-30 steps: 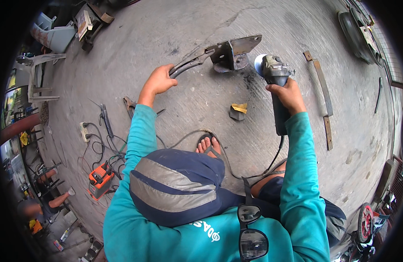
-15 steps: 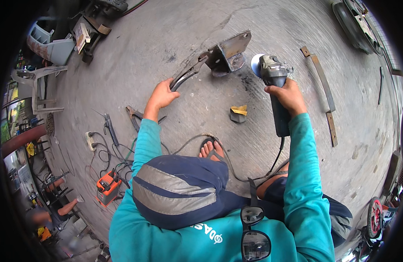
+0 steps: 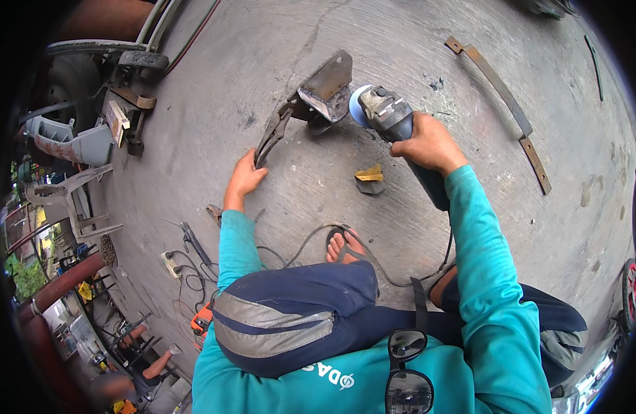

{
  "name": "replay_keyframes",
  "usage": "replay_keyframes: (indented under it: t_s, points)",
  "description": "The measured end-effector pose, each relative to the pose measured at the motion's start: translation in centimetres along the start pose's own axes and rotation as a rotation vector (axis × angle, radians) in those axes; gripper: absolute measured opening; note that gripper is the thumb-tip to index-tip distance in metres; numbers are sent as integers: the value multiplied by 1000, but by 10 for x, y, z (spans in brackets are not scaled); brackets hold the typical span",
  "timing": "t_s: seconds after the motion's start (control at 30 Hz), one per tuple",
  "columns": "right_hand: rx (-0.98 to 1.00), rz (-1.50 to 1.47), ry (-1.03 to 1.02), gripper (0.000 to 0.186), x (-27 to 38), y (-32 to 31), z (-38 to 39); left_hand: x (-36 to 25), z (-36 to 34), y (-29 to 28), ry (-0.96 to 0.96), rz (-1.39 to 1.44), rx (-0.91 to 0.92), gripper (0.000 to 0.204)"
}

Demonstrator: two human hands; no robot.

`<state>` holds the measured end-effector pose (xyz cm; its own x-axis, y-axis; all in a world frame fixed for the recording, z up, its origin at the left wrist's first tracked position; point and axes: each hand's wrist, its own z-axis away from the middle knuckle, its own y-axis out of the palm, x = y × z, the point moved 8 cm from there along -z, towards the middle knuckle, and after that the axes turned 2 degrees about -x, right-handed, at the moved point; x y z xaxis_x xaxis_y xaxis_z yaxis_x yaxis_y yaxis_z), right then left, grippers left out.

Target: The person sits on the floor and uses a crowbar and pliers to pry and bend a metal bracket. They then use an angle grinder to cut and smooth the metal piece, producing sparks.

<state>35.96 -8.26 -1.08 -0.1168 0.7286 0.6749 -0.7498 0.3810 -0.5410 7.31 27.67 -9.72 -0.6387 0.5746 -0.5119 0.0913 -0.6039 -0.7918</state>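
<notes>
My left hand (image 3: 245,179) is wrapped round the handles of locking pliers (image 3: 271,139). Their jaws grip the edge of an angled steel bracket (image 3: 330,77), which is tilted just above or on the concrete; I cannot tell which. In my right hand (image 3: 434,146) is an angle grinder (image 3: 395,119), held by its dark body. Its pale disc (image 3: 357,107) faces the bracket's right side, very close to it; contact is not clear. A small dark block with a yellow piece on it (image 3: 370,181) lies on the floor between my hands.
A long bent metal strip (image 3: 501,93) lies at the right. The grinder's cable (image 3: 383,274) loops past my sandalled foot (image 3: 345,247). An electrode holder (image 3: 196,243), a socket strip (image 3: 170,265) and an orange machine (image 3: 203,319) lie at the left. Another person's leg (image 3: 159,363) shows at lower left.
My right hand has brought the grinder leftward, its disc now close beside the bracket. The bracket and pliers have turned and tilted in my left hand. The view has swung to the left.
</notes>
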Motion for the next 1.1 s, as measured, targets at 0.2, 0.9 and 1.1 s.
replay_keyframes:
  t_s: [0.2,0.9,1.1]
  points:
    - [-11,-96,4,52,5,-2,7,1,-1,5,2,11,48,51]
    - [69,269,-44,50,13,30,-14,-49,22,-14,51,-304,-181,37]
    - [102,367,-25,48,18,39,-22,-47,25,-11,54,-287,-203,42]
